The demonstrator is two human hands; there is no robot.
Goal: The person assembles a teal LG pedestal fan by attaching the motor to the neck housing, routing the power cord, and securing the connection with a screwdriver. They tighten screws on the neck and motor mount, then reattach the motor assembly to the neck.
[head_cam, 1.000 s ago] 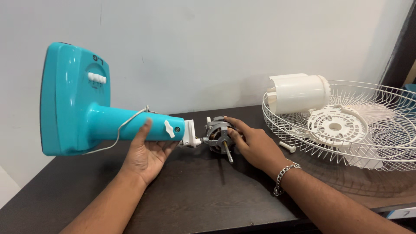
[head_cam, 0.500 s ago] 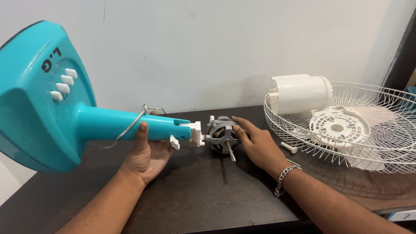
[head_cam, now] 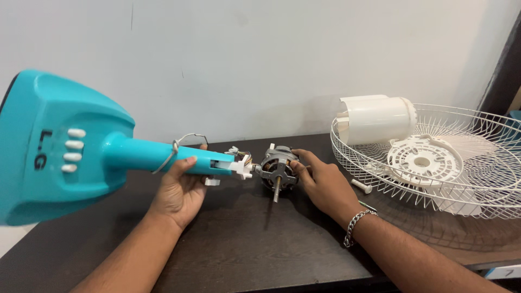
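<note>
Rolled further since a moment ago, the turquoise fan stand [head_cam: 81, 149] now shows its white buttons [head_cam: 72, 149] face-on. Left hand [head_cam: 179, 190] is wrapped around its neck from below. Just right of that grip, the right hand [head_cam: 320, 182] pinches the bare motor [head_cam: 278, 168], which rests on the dark table [head_cam: 244, 244]. Farther right lies a white wire guard [head_cam: 461, 163].

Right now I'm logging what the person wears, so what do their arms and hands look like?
Both forearms are bare, with no sleeves in view. The left hand carries no glove, ring or watch that shows. The right hand is also ungloved; a silver chain bracelet circles its wrist.
</note>
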